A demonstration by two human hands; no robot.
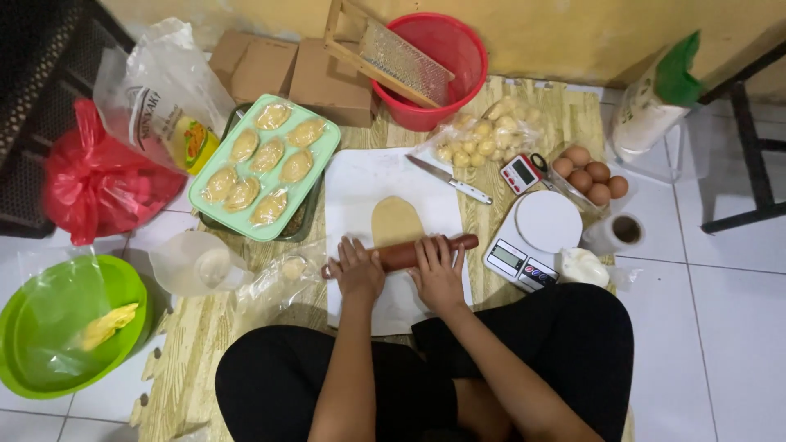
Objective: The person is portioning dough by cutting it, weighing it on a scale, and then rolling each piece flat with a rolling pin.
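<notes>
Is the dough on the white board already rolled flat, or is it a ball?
Flat: the dough lies as a thin oval sheet beyond the rolling pin.

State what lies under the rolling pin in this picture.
Under the rolling pin lies flattened dough on a white board. Both hands, left hand and right hand, press the pin; the dough's near edge is hidden beneath it.

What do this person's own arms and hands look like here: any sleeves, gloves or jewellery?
Both forearms are bare, with no sleeves in view. The left hand and the right hand wear no gloves; no rings, watch or bracelets can be made out. Dark black clothing covers the legs.
</notes>
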